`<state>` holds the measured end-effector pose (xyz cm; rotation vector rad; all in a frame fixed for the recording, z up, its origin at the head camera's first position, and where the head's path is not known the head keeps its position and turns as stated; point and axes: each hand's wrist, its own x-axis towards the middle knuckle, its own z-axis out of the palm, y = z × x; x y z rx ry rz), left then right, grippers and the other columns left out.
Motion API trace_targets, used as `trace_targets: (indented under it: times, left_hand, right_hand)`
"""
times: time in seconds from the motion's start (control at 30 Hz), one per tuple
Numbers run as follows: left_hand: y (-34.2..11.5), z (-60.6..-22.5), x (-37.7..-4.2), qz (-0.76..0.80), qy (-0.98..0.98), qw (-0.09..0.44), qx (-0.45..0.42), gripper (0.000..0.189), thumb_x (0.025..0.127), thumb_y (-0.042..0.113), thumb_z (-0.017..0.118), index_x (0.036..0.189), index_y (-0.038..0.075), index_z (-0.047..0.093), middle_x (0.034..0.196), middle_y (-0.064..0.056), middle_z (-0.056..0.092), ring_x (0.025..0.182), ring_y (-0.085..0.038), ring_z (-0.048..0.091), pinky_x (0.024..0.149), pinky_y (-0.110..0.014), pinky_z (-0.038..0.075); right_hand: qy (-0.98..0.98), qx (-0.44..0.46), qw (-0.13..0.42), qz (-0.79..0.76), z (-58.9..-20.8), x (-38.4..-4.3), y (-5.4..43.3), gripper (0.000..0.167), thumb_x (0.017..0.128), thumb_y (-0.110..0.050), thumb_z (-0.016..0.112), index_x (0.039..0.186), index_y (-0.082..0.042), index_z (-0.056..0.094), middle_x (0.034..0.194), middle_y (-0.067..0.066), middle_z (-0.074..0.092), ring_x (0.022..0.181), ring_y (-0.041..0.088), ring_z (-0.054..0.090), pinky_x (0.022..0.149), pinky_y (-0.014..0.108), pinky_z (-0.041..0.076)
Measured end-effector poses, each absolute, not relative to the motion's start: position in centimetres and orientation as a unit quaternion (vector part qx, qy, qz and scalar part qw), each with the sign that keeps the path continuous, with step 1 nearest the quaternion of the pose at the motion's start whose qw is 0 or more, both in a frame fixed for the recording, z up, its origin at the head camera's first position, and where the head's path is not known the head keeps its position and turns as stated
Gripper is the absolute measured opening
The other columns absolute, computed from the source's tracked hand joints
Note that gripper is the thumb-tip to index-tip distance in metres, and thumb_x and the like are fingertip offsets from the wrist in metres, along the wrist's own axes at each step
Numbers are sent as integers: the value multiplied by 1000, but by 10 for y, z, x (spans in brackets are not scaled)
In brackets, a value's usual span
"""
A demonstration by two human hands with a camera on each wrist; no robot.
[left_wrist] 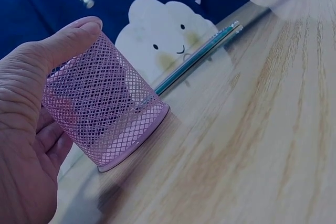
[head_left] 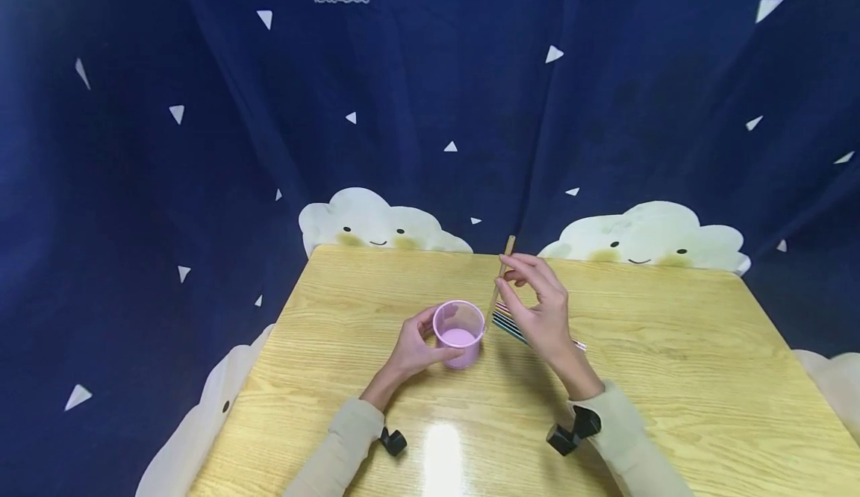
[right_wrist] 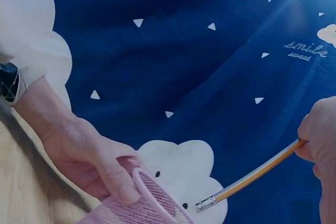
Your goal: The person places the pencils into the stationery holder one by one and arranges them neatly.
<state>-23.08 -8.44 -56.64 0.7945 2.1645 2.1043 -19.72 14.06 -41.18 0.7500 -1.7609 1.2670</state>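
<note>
"What are the left fingers up to?"

"The left hand (head_left: 411, 349) grips a pink wire-mesh cylindrical cup (left_wrist: 105, 103). Its thumb lies across the side nearest the wearer, tip at the rim, and the other fingers curl round the cup's left side."

"And the right?"

"The right hand (head_left: 543, 310) pinches a slim yellow-orange pencil (right_wrist: 258, 172) between thumb and fingertips. The silver-banded eraser end slants down from those fingers toward the left hand, just beside the cup's rim and apart from it."

"What lies below?"

"A group of slender multicoloured pencils (left_wrist: 186, 67), some teal, rests beneath the right fingers, beside the cup. The right hand partly hides them from the head camera."

"Resting on what?"

"A light wood-grained tabletop (head_left: 672, 333), spread under both hands. Beyond the fingertips hangs a dark-blue cloth curtain (head_left: 403, 146), printed with white triangles and smiling clouds. Behind the right fingers, a small black device (head_left: 571, 431) sits at the wrist."
</note>
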Motion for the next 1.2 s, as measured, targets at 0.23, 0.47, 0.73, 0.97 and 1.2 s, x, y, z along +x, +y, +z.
trace_targets:
  times: [0.23,0.47,0.73,0.97,1.2]
  left_hand:
    - [-84,-567,-232,670,695,6,260,80,73,5,91,144,-3,57,140,-28,62,129,-48,59,113,-52,49]
    - [-85,-569,-231,674,691,11,260,78,73,4,91,144,1,59,140,-30,61,128,-47,60,111,-60,48]
    - [-84,-565,-231,675,691,12,259,78,73,6,91,145,3,59,139,-18,66,127,-47,60,110,-59,49]
    - [-86,-566,-229,668,702,16,248,79,72,7,92,144,4,59,139,-18,66,129,-44,60,113,-57,48]
    - [-86,-567,-230,662,709,13,242,79,73,7,91,145,5,59,138,-12,68,129,-40,61,114,-51,48]
  right_hand:
    - [-706,304,396,502,-445,-219,136,47,77,21,78,121,5,72,107,22,71,80,27,70,71,29,53]
    - [-737,294,341,504,-477,-229,127,45,81,14,78,125,3,69,113,17,70,81,32,73,74,27,54]
    - [-747,294,310,509,-499,-237,118,50,76,20,81,122,3,69,114,20,69,86,34,75,82,37,60]
    - [-775,294,259,496,-513,-239,114,48,81,14,81,125,-5,70,117,13,70,93,25,73,88,38,63]
    - [-792,291,266,465,-514,-239,111,45,81,10,83,122,-3,71,112,14,72,90,23,71,82,38,60]
